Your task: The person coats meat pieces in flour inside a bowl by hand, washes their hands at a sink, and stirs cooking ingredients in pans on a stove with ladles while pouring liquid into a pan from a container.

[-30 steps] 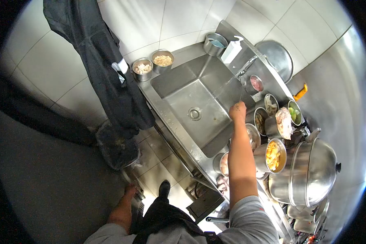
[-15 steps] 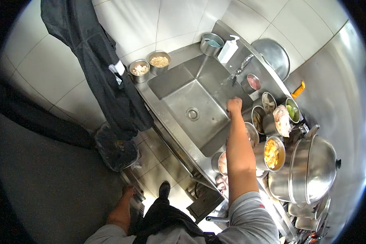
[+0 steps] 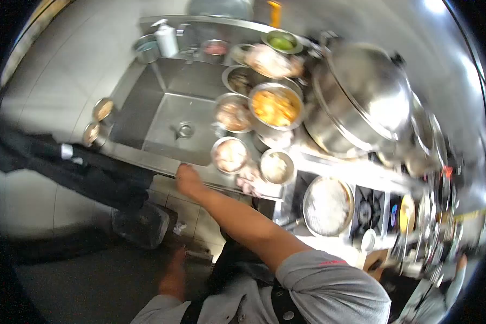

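Note:
My right hand (image 3: 188,179) is over the front rim of the steel sink (image 3: 127,152), smeared by motion, so its fingers do not show clearly. Nothing is visible in it. Down by my side, near a dark-lined bin (image 3: 140,227), is my left hand (image 3: 179,252), also blurred. To the right of my right hand stand a metal container of pale pink pieces (image 3: 230,155) and another with meat-like pieces (image 3: 233,116). Raw pinkish meat (image 3: 248,181) lies on the counter edge beside them. The sink's drain (image 3: 185,129) is uncovered.
A tub of orange-yellow pieces (image 3: 275,107) stands by a large lidded pot (image 3: 362,97). A pan with whitish contents (image 3: 328,206) sits on the stove. A pump bottle (image 3: 167,40) and faucet (image 3: 187,38) are behind the sink. Another person (image 3: 405,291) is at lower right.
My view has swung right, bringing the stove and another person into sight. My right hand has moved from the sink's right side to its front rim. My left hand stays low.

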